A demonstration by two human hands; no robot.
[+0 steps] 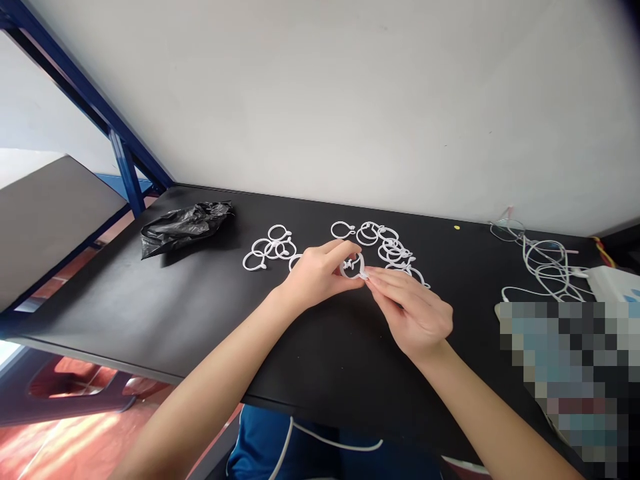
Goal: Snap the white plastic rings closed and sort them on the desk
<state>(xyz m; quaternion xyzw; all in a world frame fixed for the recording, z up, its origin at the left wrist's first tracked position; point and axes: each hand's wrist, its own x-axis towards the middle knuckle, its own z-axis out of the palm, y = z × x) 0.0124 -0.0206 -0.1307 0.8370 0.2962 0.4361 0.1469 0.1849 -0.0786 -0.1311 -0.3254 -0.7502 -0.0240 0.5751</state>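
Observation:
Both my hands meet over the middle of a black table (150, 293) and pinch one white plastic ring (351, 267). My left hand (320, 273) curls round its left side. My right hand (410, 307) grips its right edge with the fingertips pressed together. A cluster of several white rings (270, 250) lies to the left of my hands. A larger heap of white rings (387, 247) lies just behind and to the right of them.
A crumpled black plastic bag (183, 227) sits at the table's far left. White cables (545, 263) and a white box (613, 283) lie at the right, beside a blurred patch. A white wall runs behind the table. A blue metal frame (125, 170) stands at the left.

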